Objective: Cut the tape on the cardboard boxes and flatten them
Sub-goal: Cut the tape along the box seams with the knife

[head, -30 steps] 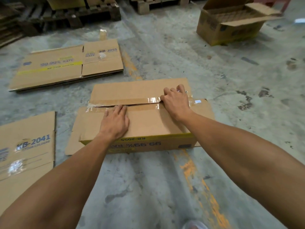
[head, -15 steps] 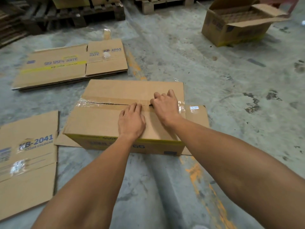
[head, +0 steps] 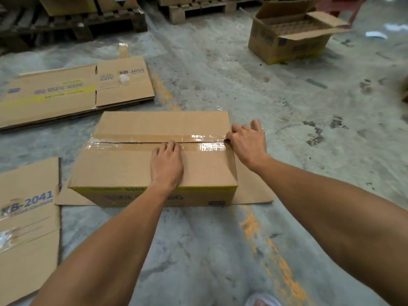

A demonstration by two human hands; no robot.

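A brown cardboard box (head: 132,168) with a yellow stripe stands on the concrete floor in front of me. Clear tape (head: 207,146) runs along its top seam, and a dark slit shows down the middle of the seam. My left hand (head: 166,166) lies flat on the near top flap, fingertips touching the seam. My right hand (head: 248,142) is at the right end of the seam, thumb and forefinger curled against the tape at the box's edge, the other fingers spread past it. What is under those fingers is hidden. The box's lower flaps (head: 251,188) lie spread on the floor.
Flattened boxes lie at the far left (head: 66,93) and near left (head: 26,228). An open box (head: 287,43) stands at the far right. Wooden pallets (head: 72,25) line the back. My foot (head: 262,301) shows at the bottom edge.
The top flaps, offset a second ago, now meet flush at the seam. My right hand slid to the seam's right end. My left hand moved right to the middle of the near flap.
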